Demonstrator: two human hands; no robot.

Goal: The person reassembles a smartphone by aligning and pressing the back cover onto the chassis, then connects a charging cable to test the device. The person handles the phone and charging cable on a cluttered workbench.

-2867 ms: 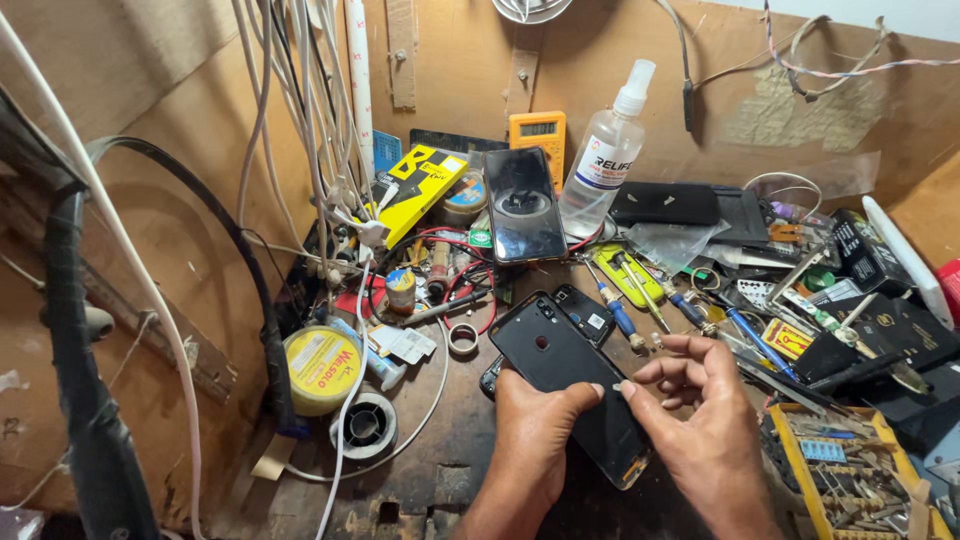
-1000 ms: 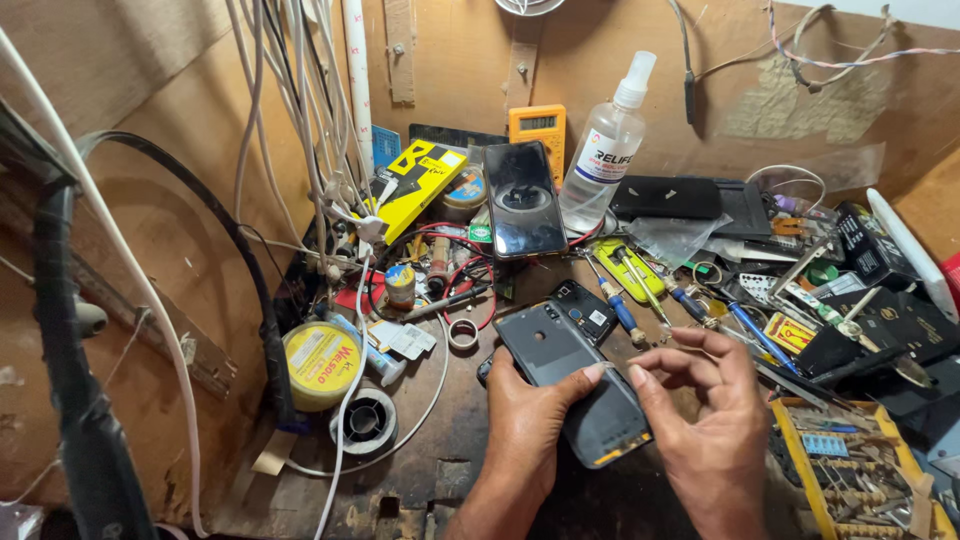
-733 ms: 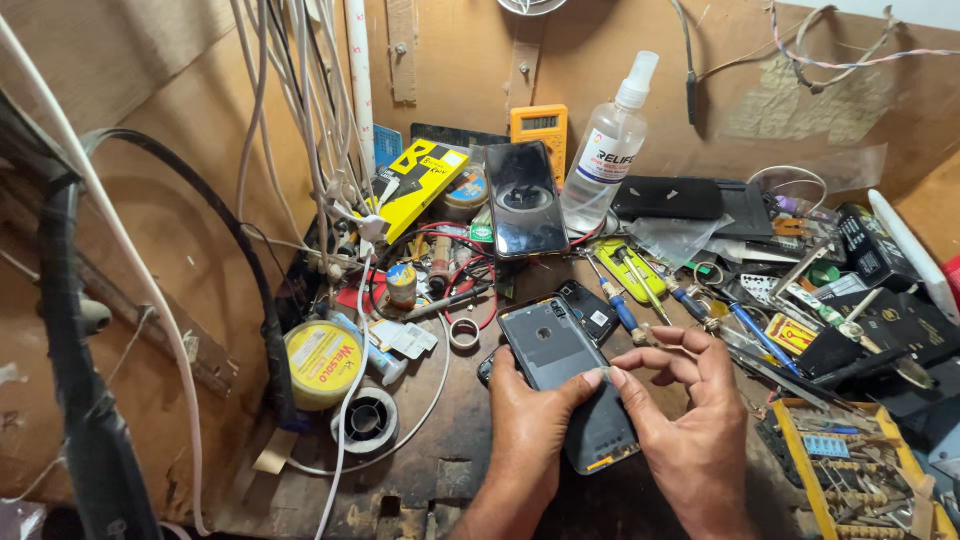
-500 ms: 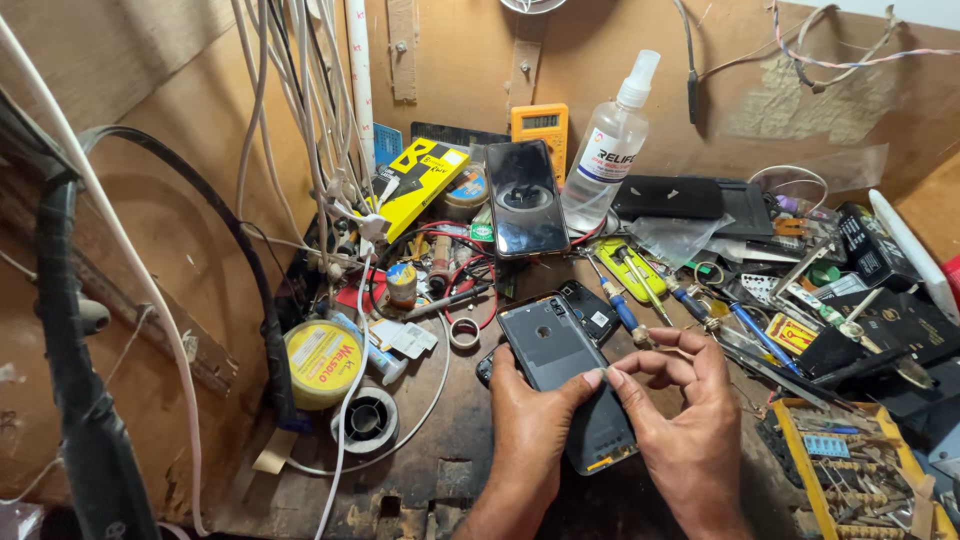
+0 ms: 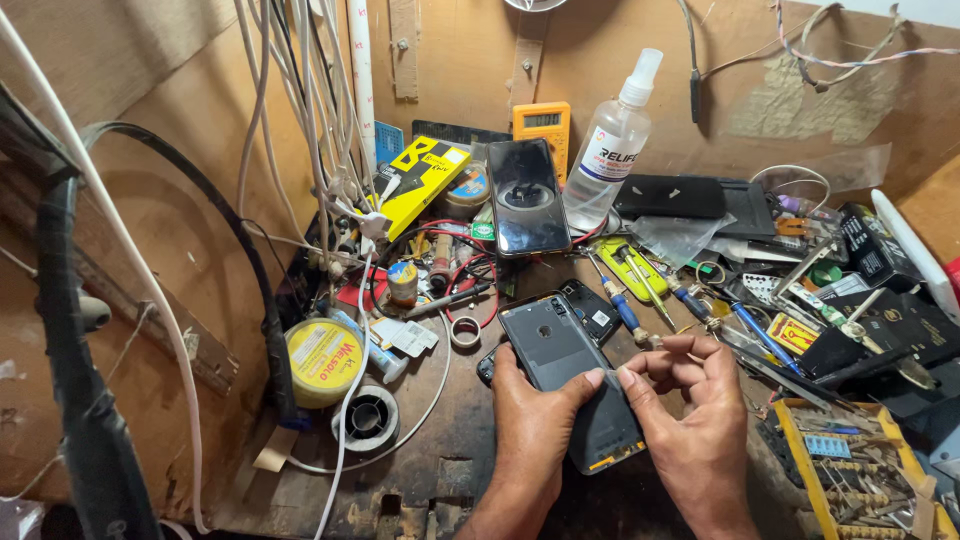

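A dark grey smartphone (image 5: 560, 350) lies back-up and slanted on the wooden bench, its camera end pointing away from me. My left hand (image 5: 535, 425) grips its left edge, thumb stretched across the back cover. My right hand (image 5: 690, 420) rests on the right side, thumb tip meeting the left thumb near the cover's middle, other fingers curled. A small black part (image 5: 592, 308) sits just beyond the phone's top corner.
Another phone (image 5: 527, 195) leans upright at the back beside a yellow multimeter (image 5: 542, 122) and a clear spray bottle (image 5: 612, 145). A yellow solder spool (image 5: 325, 360) and a tape roll (image 5: 368, 418) lie left. Screwdrivers (image 5: 625, 320), tools and a yellow parts tray (image 5: 860, 475) crowd the right. Cables hang at the left.
The phone's back now looks grey instead of glossy black. My right hand has closed in from the phone's right edge onto the back cover, its thumb meeting the left thumb.
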